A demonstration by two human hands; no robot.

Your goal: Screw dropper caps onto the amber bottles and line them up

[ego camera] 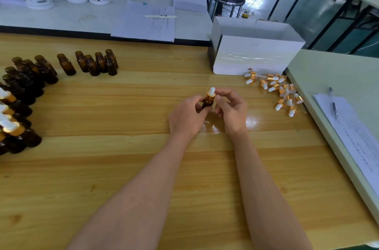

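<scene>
Twisting the dropper cap (pixel 211 95) on is the step in hand: the person's left hand (pixel 186 118) is wrapped around the body of one amber bottle (pixel 207 103), held upright just above the wooden table (pixel 143 167) at dead centre, while the right hand (pixel 231 110) pinches the gold collar between thumb and fingertips. Best bet imo is to keep the bottle steady and the cap square to the neck, turning from the collar and not the white rubber bulb, since the bulb would just squish and a tilted cap probably cross-threads. Stop once it's snug.

Counts: one bottle in hand. At 10 o'clock from the hands stands a loose group of six open bottles (pixel 96 63), with a denser dark cluster (pixel 26 79) further toward 9 o'clock that's too packed to count. About four finished bottles (pixel 10 124) with white bulbs show at the 9 o'clock edge, and more may be cut off. The spare caps (pixel 281 91) lie in a heap at 2 o'clock, roughly twenty, too tangled for an exact number, beside one white box (pixel 256 55) at 1 o'clock.
</scene>
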